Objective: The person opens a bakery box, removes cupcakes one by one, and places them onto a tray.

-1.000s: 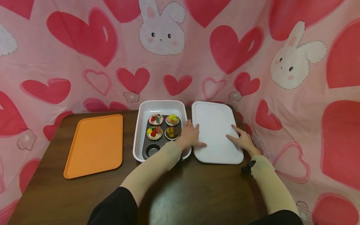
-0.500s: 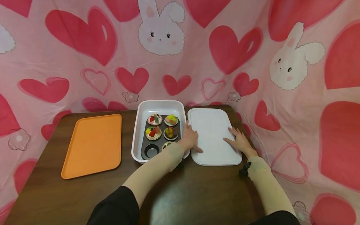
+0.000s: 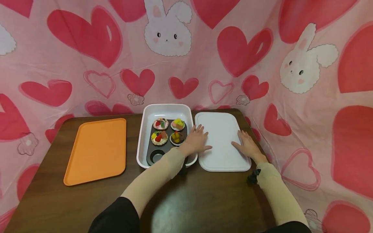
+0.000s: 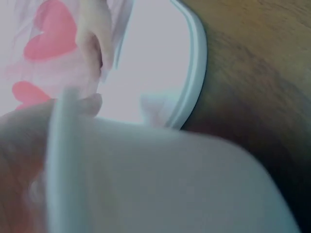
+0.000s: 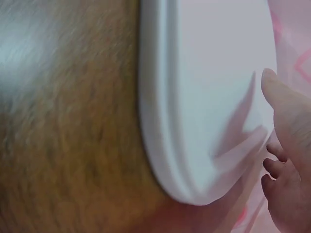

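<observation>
A white rounded lid [image 3: 221, 137] lies flat on the table, right of a deep white tub [image 3: 167, 109]. My left hand [image 3: 194, 141] is at the tub's right rim, fingers spread and thumb reaching over the lid's left side. In the left wrist view, the tub's wall [image 4: 165, 179] hides part of that hand. My right hand [image 3: 249, 147] is at the lid's right edge, fingers extended along it, the thumb over its top in the right wrist view. Inside the tub sits a dark muffin pan [image 3: 166, 147] with several toy fruit tarts [image 3: 159, 138]; my left forearm covers its front right.
An orange tray [image 3: 97, 152] lies on the left of the brown wooden table [image 3: 186, 200]. A pink cloth [image 3: 204, 64] with hearts and rabbits hangs behind the table and along its right side.
Both hands and the lid have shifted slightly toward the person and left, the lid now lying straighter beside the tub. Lately the left fingers have spread at the rim while the lid stays still.
</observation>
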`<move>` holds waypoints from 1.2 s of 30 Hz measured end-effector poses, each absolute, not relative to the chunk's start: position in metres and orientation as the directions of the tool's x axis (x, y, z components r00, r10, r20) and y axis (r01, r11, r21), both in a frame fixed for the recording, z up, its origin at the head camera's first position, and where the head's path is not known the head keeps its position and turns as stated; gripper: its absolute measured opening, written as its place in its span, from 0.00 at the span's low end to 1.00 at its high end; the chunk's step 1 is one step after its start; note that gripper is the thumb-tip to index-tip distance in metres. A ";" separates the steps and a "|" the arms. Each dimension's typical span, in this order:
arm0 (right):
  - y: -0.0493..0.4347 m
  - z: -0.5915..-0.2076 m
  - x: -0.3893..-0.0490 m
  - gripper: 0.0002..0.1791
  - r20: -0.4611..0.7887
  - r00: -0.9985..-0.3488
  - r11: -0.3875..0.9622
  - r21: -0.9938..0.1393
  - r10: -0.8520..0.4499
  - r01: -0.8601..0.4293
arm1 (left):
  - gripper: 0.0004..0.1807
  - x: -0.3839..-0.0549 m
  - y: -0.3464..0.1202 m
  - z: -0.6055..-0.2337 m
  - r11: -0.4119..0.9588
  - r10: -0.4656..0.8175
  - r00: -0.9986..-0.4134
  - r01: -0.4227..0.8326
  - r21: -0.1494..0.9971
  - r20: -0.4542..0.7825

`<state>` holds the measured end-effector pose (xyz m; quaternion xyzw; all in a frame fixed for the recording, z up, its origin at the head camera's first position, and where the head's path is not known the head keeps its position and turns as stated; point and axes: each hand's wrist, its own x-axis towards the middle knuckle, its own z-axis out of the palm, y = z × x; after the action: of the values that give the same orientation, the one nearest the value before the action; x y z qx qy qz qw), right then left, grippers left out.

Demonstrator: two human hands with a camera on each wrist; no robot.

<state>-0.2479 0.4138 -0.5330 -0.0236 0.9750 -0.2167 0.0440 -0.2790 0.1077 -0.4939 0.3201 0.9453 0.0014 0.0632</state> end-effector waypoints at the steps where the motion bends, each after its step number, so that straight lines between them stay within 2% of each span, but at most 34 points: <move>1: 0.413 -0.532 -0.248 0.52 -0.059 -0.996 0.902 -0.431 -0.071 -0.039 | 0.43 -0.280 0.105 -0.492 0.786 0.618 -0.779 0.614 0.066 -0.111; 9: 0.394 -0.519 -0.253 0.52 0.064 -0.990 0.887 -0.440 -0.129 -0.144 | 0.44 -0.280 0.075 -0.482 0.691 0.715 -0.697 0.693 0.206 -0.052; 15: 0.369 -0.505 -0.253 0.54 0.092 -0.982 0.870 -0.454 -0.167 -0.191 | 0.45 -0.280 0.047 -0.473 0.660 0.730 -0.683 0.703 0.264 -0.007; 24: 0.329 -0.498 -0.251 0.56 0.093 -0.963 0.850 -0.453 -0.255 -0.269 | 0.46 -0.278 -0.002 -0.467 0.651 0.708 -0.704 0.681 0.334 0.055; 27: 0.313 -0.497 -0.249 0.57 0.087 -0.957 0.845 -0.452 -0.277 -0.286 | 0.49 -0.286 -0.022 -0.479 0.637 0.700 -0.709 0.673 0.377 0.082; 31: 0.291 -0.496 -0.243 0.58 0.080 -0.950 0.830 -0.468 -0.301 -0.303 | 0.46 -0.288 -0.045 -0.478 0.645 0.664 -0.741 0.635 0.425 0.102; 36: 0.268 -0.497 -0.235 0.58 0.055 -0.946 0.821 -0.483 -0.319 -0.305 | 0.44 -0.287 -0.062 -0.466 0.711 0.587 -0.803 0.571 0.410 0.100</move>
<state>-0.2351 0.2680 -0.4969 -0.1634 0.9540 -0.2509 0.0141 -0.2869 -0.0624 -0.4657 0.3131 0.9248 0.2153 0.0189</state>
